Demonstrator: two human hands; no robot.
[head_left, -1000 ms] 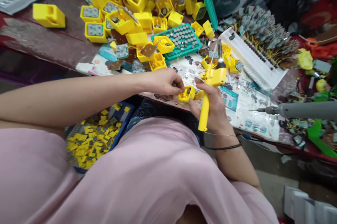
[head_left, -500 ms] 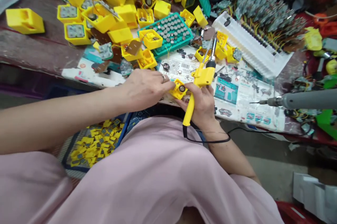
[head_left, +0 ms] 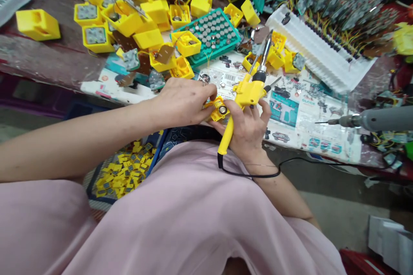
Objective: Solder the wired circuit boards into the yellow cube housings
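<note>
A small open yellow plastic housing point(head_left: 220, 109) with a round metal-rimmed part inside sits between my two hands at the table's front edge. My left hand point(head_left: 189, 99) is closed, thumb and forefinger pinched at the housing's left side; any small piece between those fingertips is hidden. My right hand point(head_left: 248, 131) steadies the housing from the right with its thumb and lower fingers. It also holds a yellow soldering iron point(head_left: 248, 93), tip pointing up and away, the black cord hanging over the wrist. Just beyond my left fingers lies a small round part with thin wires point(head_left: 204, 78).
Many yellow housings point(head_left: 146, 12) pile up at the back left. Behind my hands, a green tray point(head_left: 230, 44) holds round metal pieces. A white foam rack point(head_left: 309, 49) with wired parts stands right, near a grey electric screwdriver point(head_left: 383, 119). Below, a blue bin point(head_left: 156, 154) contains yellow pieces.
The view has shifted slightly. My left fingers have curled more tightly at the housing's left side. Some right-hand fingers have lifted outward beside the soldering iron, which stays in the hand.
</note>
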